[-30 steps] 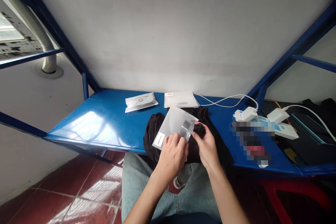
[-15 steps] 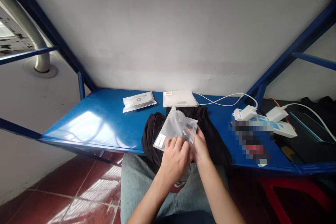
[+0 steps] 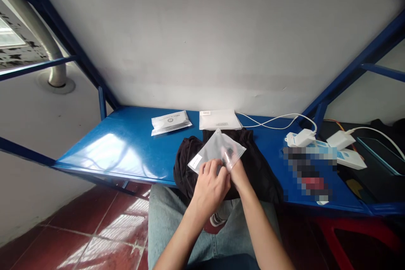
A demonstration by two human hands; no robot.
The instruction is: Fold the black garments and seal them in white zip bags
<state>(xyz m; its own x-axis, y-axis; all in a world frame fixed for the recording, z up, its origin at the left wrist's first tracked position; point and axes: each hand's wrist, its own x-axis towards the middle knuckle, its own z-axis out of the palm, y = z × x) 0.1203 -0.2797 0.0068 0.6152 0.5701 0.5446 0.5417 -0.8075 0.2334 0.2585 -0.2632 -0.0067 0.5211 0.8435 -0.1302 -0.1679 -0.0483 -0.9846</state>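
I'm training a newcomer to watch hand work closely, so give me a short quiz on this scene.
1. True or false: the left hand holds the frosted bag at its near edge.
2. Multiple choice: what colour is the crumpled cloth beneath the bag?
A) White
B) Black
C) Red
3. Fill in the gap: the fingers of the ____ hand show blurrily through the bag's plastic.

Key:
1. True.
2. B.
3. Right: part of the right hand shows through the plastic; what it grips, if anything, is unclear.
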